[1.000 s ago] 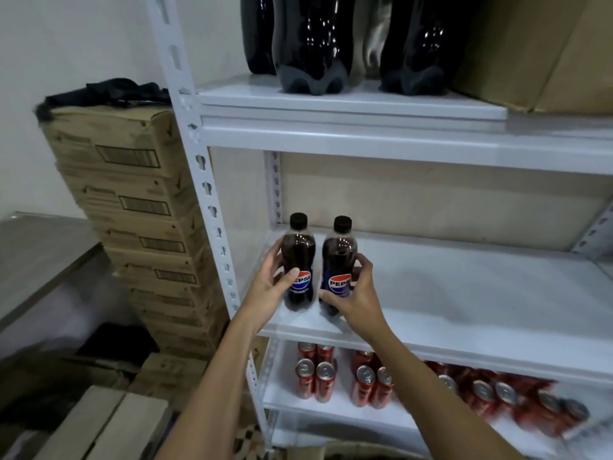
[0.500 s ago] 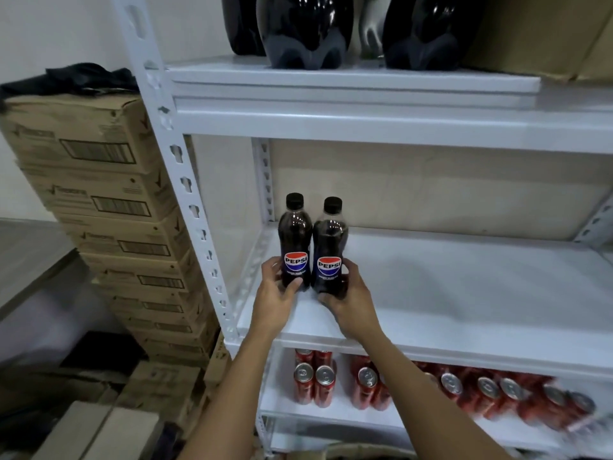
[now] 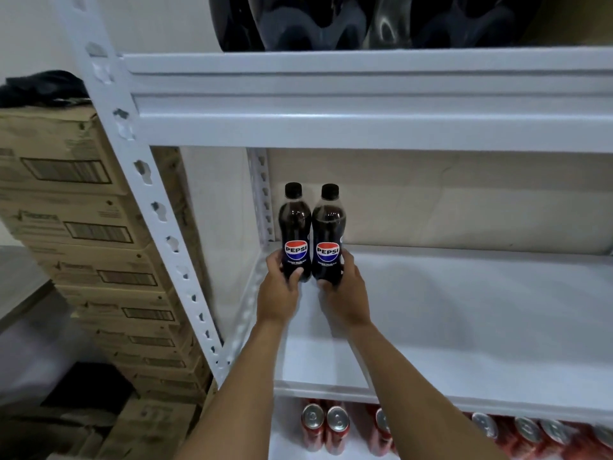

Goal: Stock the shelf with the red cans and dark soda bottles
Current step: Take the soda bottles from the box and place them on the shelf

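Two dark soda bottles stand upright side by side at the back left corner of the middle shelf (image 3: pixel 464 327), their long axes vertical and black caps pointing up. The left bottle (image 3: pixel 295 227) and the right bottle (image 3: pixel 329 230) touch or nearly touch along their sides, and both turn their labels toward the camera: a round red, white and blue emblem reading "PEPSI", with a line of smaller print beneath that is too fine to read.

The left hand (image 3: pixel 280 293) wraps its fingers and thumb around the lower part of the left bottle; the right hand (image 3: pixel 345 293) curls the same way around the base of the right bottle. The hands cover the bottoms of both bottles, so whether they rest on the shelf surface cannot be told.

On the shelf below, red cans (image 3: pixel 325 426) stand upright with silver tops showing; the row runs off to the right and blurs, and any writing on them cannot be made out. On the shelf above, large dark bottles (image 3: pixel 298 24) are cut off by the top edge, only their bases visible. To the left of the white slotted upright (image 3: pixel 156 210) rises a stack of cardboard boxes (image 3: pixel 76 227) with barcode labels whose print is illegible, and something dark (image 3: pixel 39 88) lies on top.
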